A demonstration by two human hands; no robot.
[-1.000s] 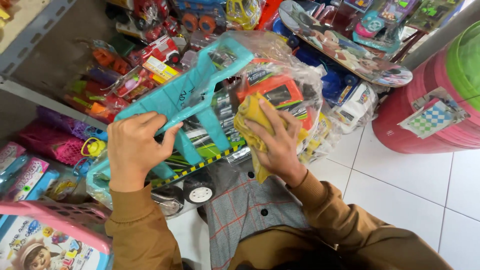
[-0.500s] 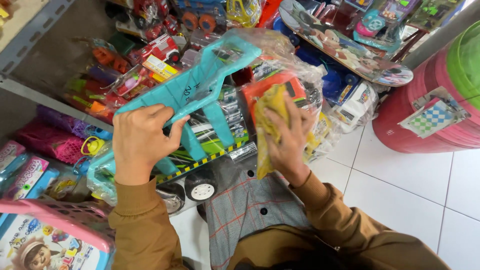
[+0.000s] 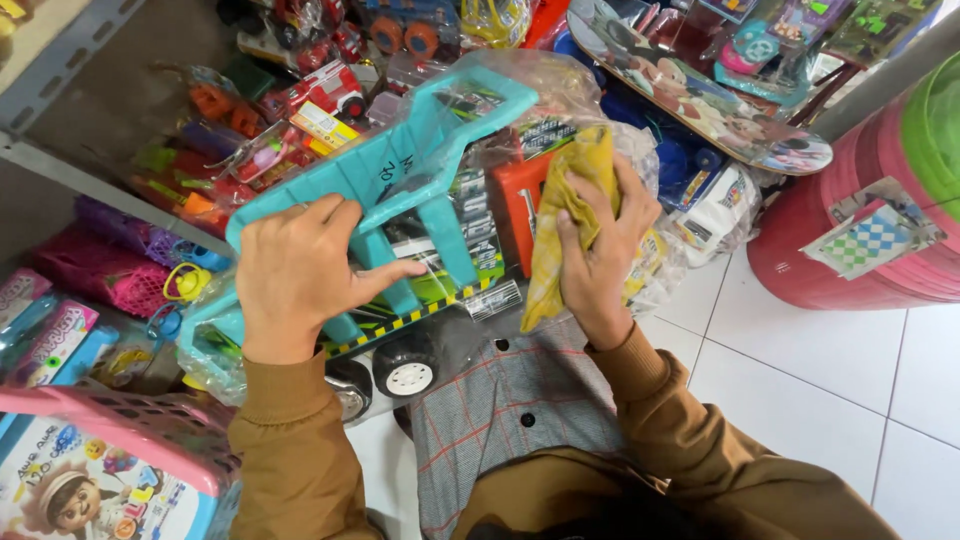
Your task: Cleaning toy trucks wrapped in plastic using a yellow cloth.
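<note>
Since the earlier frame, the crumpled yellow cloth (image 3: 570, 215) has slid farther up the plastic-wrapped teal toy truck (image 3: 420, 190).
Mid-wipe: right hand (image 3: 600, 250) clutches cloth, left hand (image 3: 300, 275) grips the truck's near-left edge; next stroke needs that steadying hold.

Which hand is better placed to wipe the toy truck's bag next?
Right, probably. The right hand holds the yellow cloth against the bag, while the left hand grips the teal ramp.

A big toy truck (image 3: 420, 250) with a teal frame, black wheels and a clear plastic wrap lies tilted in the middle. A crumpled yellow cloth (image 3: 565, 220) presses on its right side.
</note>
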